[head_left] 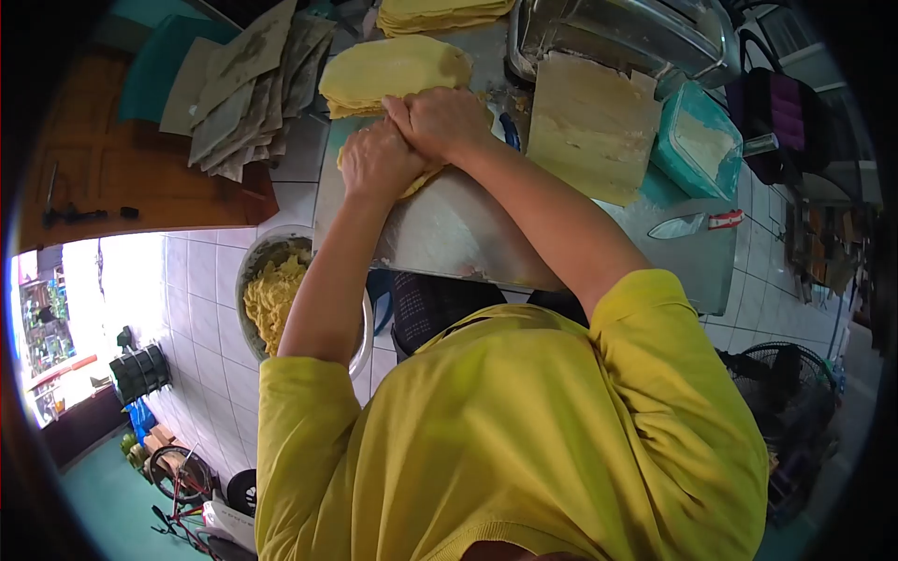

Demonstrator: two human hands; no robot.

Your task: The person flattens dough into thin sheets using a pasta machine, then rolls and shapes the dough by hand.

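Note:
Both hands come together over a lump of yellow dough [418, 181] on the metal tabletop [440, 234]. My left hand [379, 161] presses on it with fingers curled. Against it lies my right hand [443, 122], also closed, its thumb touching the back of the left. Most of the dough under them is hidden. Just beyond the hands sits a stack of flat yellow dough sheets [397, 70]. To the right of the right hand, a blue-handled object [510, 131] is partly hidden.
More dough sheets [444, 13] lie at the back, beside a metal machine [627, 42]. Rightward are a floury board [591, 126], a teal tub [700, 140] and a red-handled knife [697, 224]. A bucket of dough [271, 294] stands lower left, below stacked worn sheets [248, 89].

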